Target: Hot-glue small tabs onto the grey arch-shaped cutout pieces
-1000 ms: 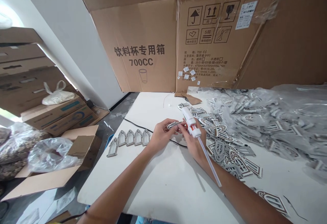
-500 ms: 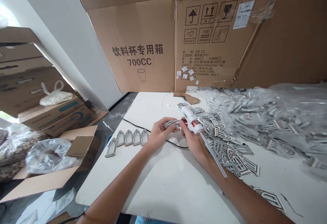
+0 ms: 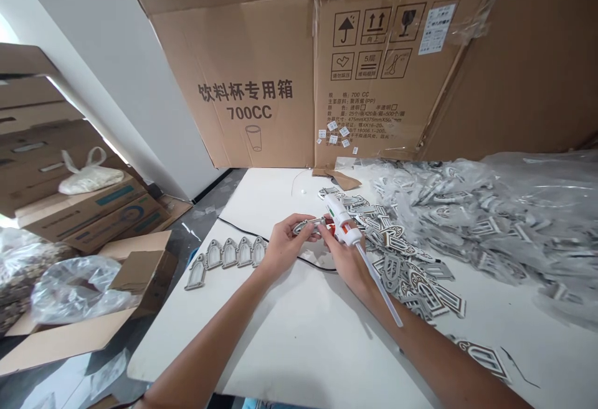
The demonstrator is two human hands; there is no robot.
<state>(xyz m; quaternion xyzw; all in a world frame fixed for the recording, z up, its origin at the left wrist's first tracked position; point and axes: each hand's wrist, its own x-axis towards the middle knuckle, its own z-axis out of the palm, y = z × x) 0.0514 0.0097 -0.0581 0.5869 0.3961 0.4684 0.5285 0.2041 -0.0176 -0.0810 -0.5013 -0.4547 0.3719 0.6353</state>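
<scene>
Left hand (image 3: 281, 246) pinched arched frame (image 3: 301, 227); right hand (image 3: 346, 261) gripped hot-glue gun (image 3: 338, 212) close by, probably for control; row of similar frames (image 3: 229, 254) sat left.

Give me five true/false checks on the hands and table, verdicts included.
1. The right hand holds the white glue gun. True.
2. The left hand is empty. False: it holds a grey arched piece.
3. The row of arched pieces lies right of both hands. False: it lies left of them.
4. A black cable lies on the table. True.
5. The carton behind is marked 500CC. False: it reads 700CC.
</scene>
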